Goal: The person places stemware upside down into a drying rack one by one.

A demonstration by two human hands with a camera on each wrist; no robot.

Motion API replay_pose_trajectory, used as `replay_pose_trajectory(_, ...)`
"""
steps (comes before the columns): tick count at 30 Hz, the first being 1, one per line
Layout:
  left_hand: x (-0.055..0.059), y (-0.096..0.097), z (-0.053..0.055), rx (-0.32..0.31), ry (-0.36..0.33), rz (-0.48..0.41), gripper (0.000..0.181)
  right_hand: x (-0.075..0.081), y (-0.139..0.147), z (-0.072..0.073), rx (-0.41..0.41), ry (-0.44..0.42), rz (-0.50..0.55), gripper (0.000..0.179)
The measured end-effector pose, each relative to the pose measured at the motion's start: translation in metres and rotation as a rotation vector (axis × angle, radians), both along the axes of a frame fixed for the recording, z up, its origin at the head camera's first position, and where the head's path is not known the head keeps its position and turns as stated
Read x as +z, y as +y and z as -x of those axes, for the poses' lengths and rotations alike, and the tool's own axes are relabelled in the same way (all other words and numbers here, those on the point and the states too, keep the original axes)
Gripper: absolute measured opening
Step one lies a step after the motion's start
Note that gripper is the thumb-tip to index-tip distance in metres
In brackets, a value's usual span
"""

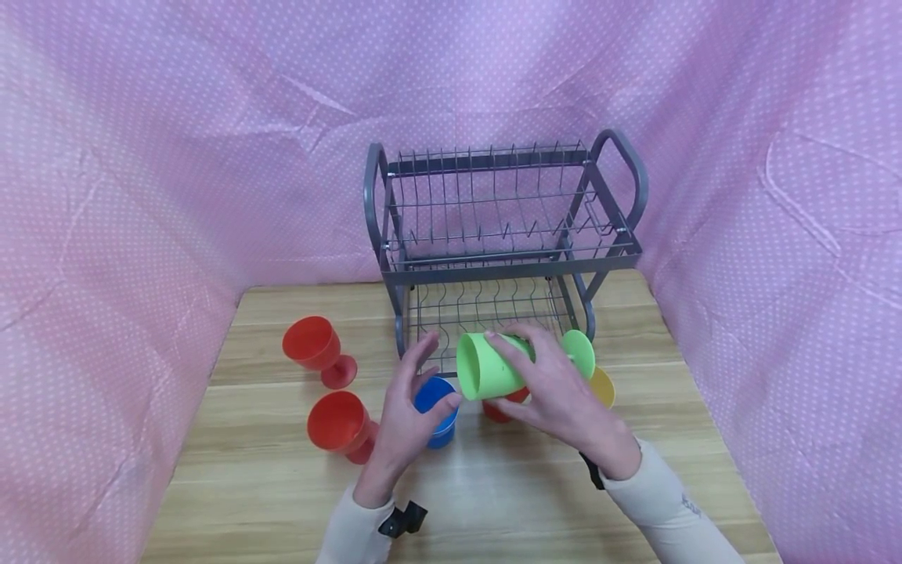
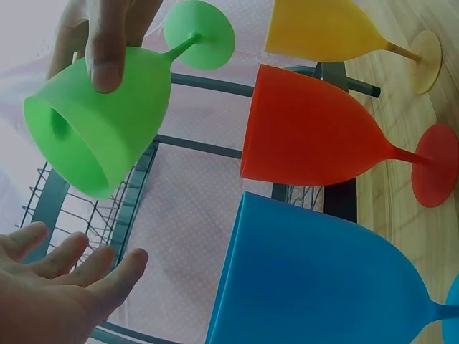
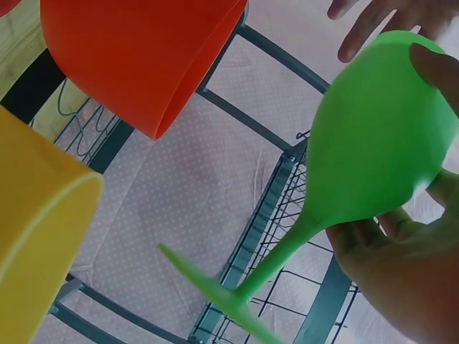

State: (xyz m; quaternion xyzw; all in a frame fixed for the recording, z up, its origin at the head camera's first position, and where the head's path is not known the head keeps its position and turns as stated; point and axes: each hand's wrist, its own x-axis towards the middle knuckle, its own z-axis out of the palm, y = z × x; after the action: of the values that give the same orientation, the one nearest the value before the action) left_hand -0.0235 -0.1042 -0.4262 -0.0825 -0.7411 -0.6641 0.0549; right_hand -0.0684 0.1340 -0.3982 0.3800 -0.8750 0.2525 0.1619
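A light green plastic goblet (image 1: 493, 366) lies sideways in the air, its mouth toward the left and its foot to the right. My right hand (image 1: 557, 392) grips it round the bowl. Close to the goblet's mouth is my left hand (image 1: 409, 415), fingers spread and apart from it, holding nothing. Below the hands stand a blue goblet (image 2: 323, 279), a red goblet (image 2: 308, 129) and a yellow goblet (image 2: 323, 32), upright on the table. In the head view the hands and the green goblet partly cover these three.
Behind the hands stands a two-tier grey dish rack (image 1: 507, 270) with wire shelves. Two more red goblets, one farther back (image 1: 312, 345) and one nearer (image 1: 340, 423), are at the left of the wooden table (image 1: 268, 501). A pink dotted cloth (image 1: 282, 141) hangs around the table.
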Motion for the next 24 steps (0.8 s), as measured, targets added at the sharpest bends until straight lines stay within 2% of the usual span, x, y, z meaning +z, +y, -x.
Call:
replay_pose_trajectory(4,0.001,0.000,0.000,-0.026,-0.011,0.031,0.083,0.001,-0.003,-0.002,0.008,0.003,-0.047,0.096)
replay_pose_trajectory(11,0.000,0.003,-0.001,-0.034,0.000,0.096,0.087,0.003,-0.009,-0.004,0.027,0.019,-0.098,0.097)
replay_pose_trajectory(19,0.000,0.006,-0.001,-0.073,0.007,0.152,0.081,0.003,-0.011,-0.005,0.057,0.044,-0.115,0.097)
replay_pose_trajectory(24,0.000,0.006,-0.001,-0.063,0.022,0.197,0.079,0.003,-0.012,-0.006,0.052,0.043,-0.130,0.094)
